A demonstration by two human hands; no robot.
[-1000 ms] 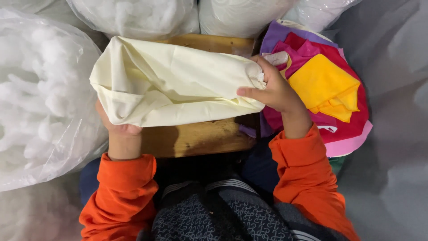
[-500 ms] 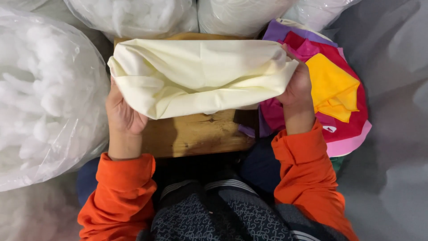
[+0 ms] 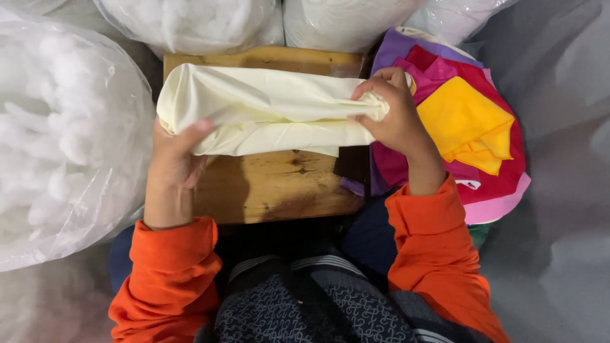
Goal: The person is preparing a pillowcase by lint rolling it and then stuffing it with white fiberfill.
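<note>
Wooden boards of a small stool or table [image 3: 273, 184] fill the middle of the frame, hemmed in by clear plastic sacks of white stuffing [image 3: 57, 140] at the left edge and along the top, with grey sheeting spread over the right side. Across the upper half of that wood you hold a cream cloth case [image 3: 267, 111], bunched lengthwise into a long, creased roll that runs from centre left to just right of centre. Your left hand [image 3: 175, 159] sits at the roll's left end, below it, with the thumb pressed up against the lower front of the cloth and the fingers hidden behind or under it, so you have it pinched there. Your right hand [image 3: 391, 114] is closed round the right end, fingers curled over the top and the gathered edge squeezed in the fist. Just beyond that hand, at the right of the frame, lies a stack of coloured cloth pieces [image 3: 470, 127]: yellow on top, then magenta, red, purple and pink beneath. Orange sleeves [image 3: 438, 248] cover both your forearms in the lower part of the frame.
</note>
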